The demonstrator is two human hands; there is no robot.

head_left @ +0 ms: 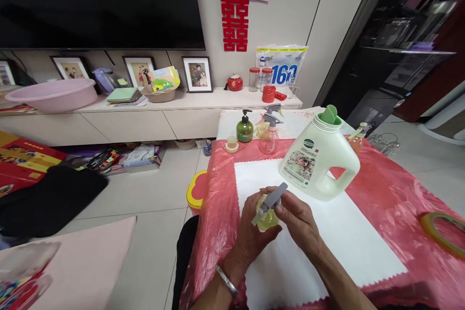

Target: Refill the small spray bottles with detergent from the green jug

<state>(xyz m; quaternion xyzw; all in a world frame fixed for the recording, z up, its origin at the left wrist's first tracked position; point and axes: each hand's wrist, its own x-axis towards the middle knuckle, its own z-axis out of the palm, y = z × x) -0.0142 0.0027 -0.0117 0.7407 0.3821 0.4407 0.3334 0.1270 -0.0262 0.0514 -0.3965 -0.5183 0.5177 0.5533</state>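
My left hand [250,232] is wrapped round a small clear spray bottle [268,218] holding yellowish liquid, above a white cloth [327,237]. My right hand [298,218] pinches the bottle's grey trigger head [271,201]. Just behind them a big pale green detergent jug [319,160] with an open green cap stands on the cloth.
The table wears a red plastic cover [392,193]. At its far end stand a dark green pump bottle [244,127], a small cap [231,144] and a clear spray bottle [269,135]. A tape roll [443,232] lies at right. A yellow-red stool [196,191] sits at left.
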